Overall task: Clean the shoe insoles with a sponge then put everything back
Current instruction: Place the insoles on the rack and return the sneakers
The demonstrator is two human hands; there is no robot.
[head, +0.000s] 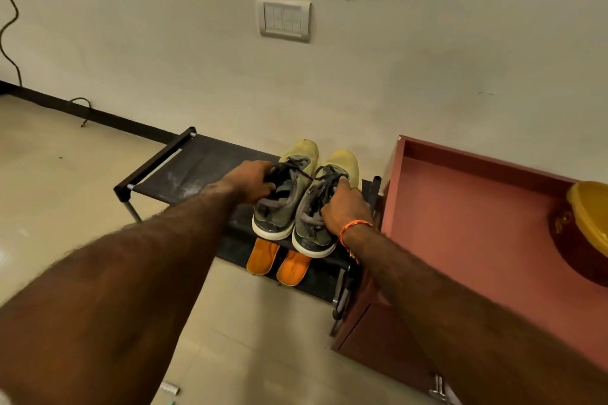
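Two grey-and-yellow sneakers stand side by side at the right end of the black shoe rack's top shelf (190,168), toes to the wall. My left hand (251,181) grips the left shoe (283,200) at its laces and tongue. My right hand (345,207), an orange thread round its wrist, grips the right shoe (316,217) at its opening. Two orange insoles (263,256) (293,268) lie on the lower shelf, poking out under the shoes' heels. No sponge is in view.
A reddish-brown cabinet (460,207) stands right of the rack, with a brown container with a yellow lid (585,227) on top. A switch plate (284,19) is on the wall. A cable (10,26) hangs at far left. Beige tiled floor lies to the left.
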